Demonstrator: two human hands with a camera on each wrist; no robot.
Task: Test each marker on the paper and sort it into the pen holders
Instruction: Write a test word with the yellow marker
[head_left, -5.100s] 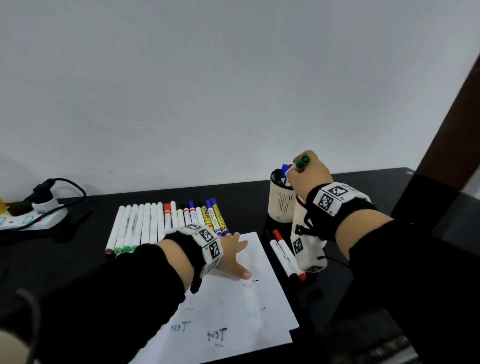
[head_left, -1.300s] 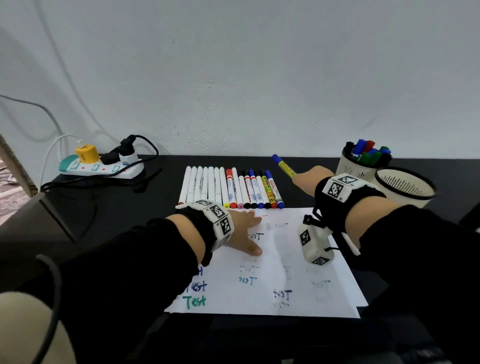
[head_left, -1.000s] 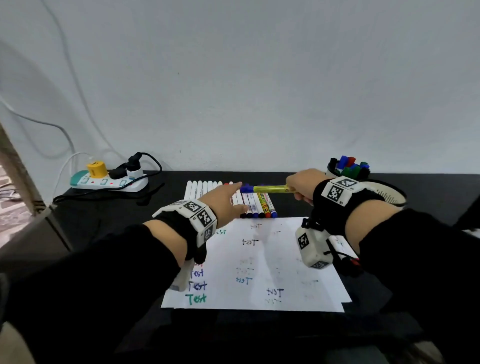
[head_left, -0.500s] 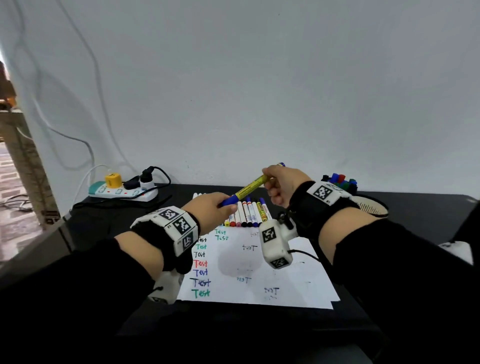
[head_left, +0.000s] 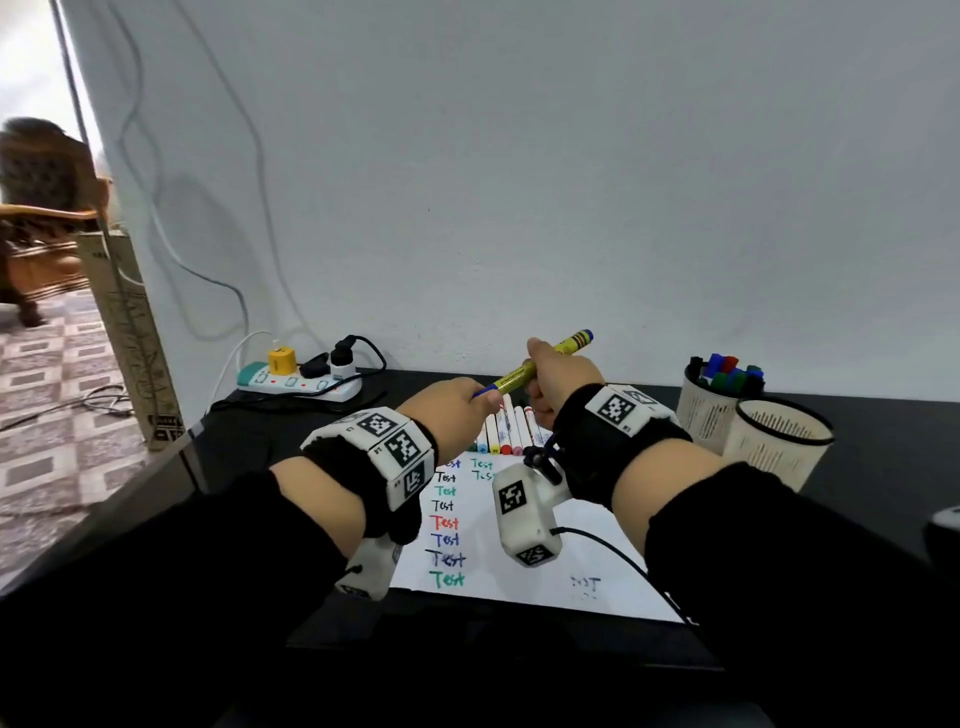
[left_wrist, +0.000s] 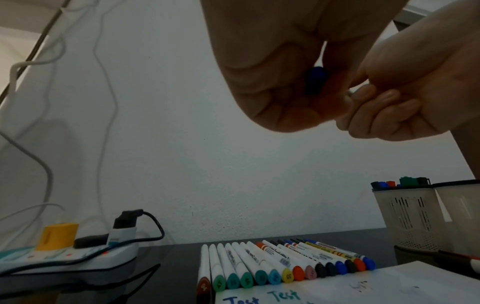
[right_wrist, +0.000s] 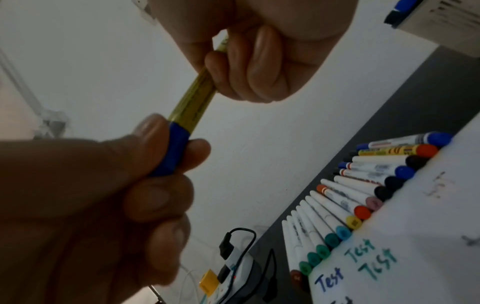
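Note:
A yellow marker (head_left: 519, 373) with a blue cap (right_wrist: 172, 148) is held tilted in the air above the paper (head_left: 519, 587). My left hand (head_left: 452, 410) grips the cap end, whose blue tip (left_wrist: 315, 80) shows inside the curled fingers. My right hand (head_left: 561, 374) grips the yellow barrel (right_wrist: 194, 102). The cap still sits against the barrel. A row of several markers (head_left: 511, 431) lies at the paper's far edge. At the right stand two pen holders: the far one (head_left: 701, 415) holds several markers and the near one (head_left: 774, 452) looks empty.
The paper carries several "Test" marks (head_left: 445, 540) in different colours. A power strip (head_left: 296, 382) with plugs and cables sits at the table's far left. A cardboard box (head_left: 135, 338) stands beyond the table's left edge.
My left hand left the paper and took the blue cap end. Both hands have raised the marker above the row, and it is now tilted up to the right.

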